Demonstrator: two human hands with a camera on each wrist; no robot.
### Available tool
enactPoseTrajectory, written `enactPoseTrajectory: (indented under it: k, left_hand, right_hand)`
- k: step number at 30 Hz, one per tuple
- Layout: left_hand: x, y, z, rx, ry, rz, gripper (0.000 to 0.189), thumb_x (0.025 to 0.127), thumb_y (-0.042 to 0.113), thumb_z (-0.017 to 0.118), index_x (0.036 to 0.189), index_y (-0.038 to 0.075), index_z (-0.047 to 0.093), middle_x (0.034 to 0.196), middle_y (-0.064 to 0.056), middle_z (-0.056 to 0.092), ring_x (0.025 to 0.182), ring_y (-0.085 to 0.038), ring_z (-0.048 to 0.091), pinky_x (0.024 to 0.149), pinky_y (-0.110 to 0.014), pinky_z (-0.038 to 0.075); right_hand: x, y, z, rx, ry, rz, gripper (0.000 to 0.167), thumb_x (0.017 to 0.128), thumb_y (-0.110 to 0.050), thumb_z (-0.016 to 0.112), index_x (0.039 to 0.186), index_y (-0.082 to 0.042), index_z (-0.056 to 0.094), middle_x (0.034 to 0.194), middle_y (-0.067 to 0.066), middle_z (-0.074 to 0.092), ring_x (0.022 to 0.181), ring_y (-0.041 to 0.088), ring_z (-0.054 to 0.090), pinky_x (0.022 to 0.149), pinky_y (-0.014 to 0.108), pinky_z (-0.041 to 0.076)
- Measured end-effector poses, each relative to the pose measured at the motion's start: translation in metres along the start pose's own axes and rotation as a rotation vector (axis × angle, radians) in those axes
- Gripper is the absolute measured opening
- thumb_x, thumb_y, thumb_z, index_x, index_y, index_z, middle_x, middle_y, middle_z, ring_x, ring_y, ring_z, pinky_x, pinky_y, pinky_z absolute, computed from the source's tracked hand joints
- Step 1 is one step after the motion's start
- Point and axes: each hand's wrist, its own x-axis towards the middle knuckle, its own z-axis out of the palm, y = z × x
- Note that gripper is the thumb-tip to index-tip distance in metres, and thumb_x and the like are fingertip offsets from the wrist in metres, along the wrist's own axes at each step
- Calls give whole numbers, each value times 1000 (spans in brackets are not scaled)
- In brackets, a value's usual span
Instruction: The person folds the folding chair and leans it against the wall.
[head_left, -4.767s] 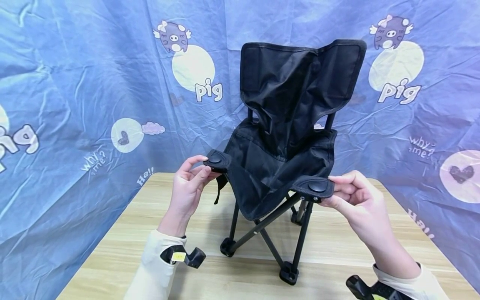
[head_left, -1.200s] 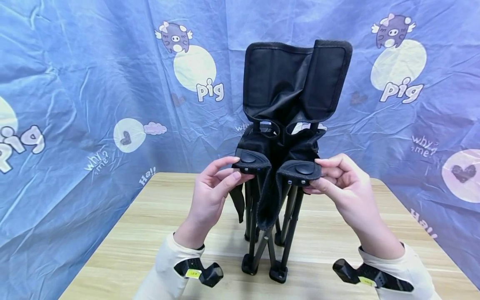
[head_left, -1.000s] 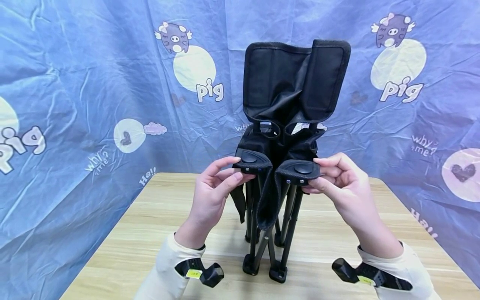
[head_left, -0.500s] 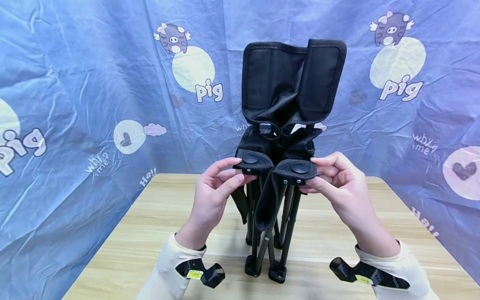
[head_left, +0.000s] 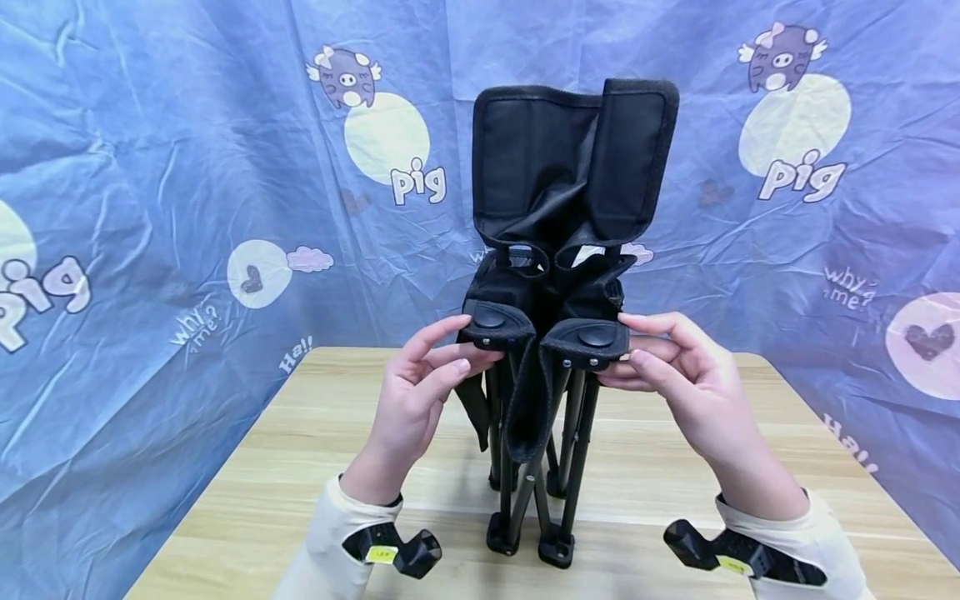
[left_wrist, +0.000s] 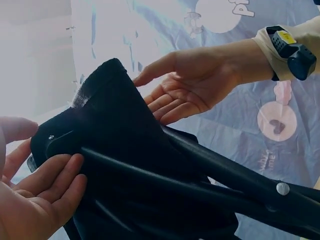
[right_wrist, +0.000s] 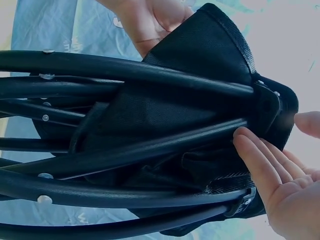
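Note:
A black folding camp chair stands on its feet, its legs drawn close together and its seat cloth sagging into a deep fold. My left hand is at the left front corner pad; its index fingertip touches the pad's outer edge and other fingers lie underneath. At the right front corner pad, my right hand touches the outer edge the same way. In the right wrist view its fairly straight fingers lie against a leg tube, the thumb side apart. The two pads nearly meet.
The chair's backrest rises upright behind the seat. A black strap hangs at its left side. Beneath is a light wooden table, with a blue printed cloth hanging behind and at both sides.
From spread wide and turned at an angle, the chair has been pushed narrow and faces front. Over the last second the pads came slightly closer, the chair shifted left, and both hands loosened.

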Motion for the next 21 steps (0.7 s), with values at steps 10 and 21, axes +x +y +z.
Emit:
enactPoseTrajectory:
  k: [10,21]
  left_hand:
    - [-7,3,-10,105,-10,6,59,90,-12,47,134,25,63,109,0,73,104,-18,70,100,-36,51]
    - [-27,-3,-28,87,104,93,53,90,-15,45,127,15,66,107,-2,74,101,-17,70,89,-30,55]
  right_hand:
    - [-6,4,-2,80,-50,-99,40,94,24,34,133,21,43,118,28,66,98,34,71,84,42,58]
    - [-20,9,-8,79,-69,-158,31,96,22,37,126,23,44,112,29,67,99,36,70,86,42,58]
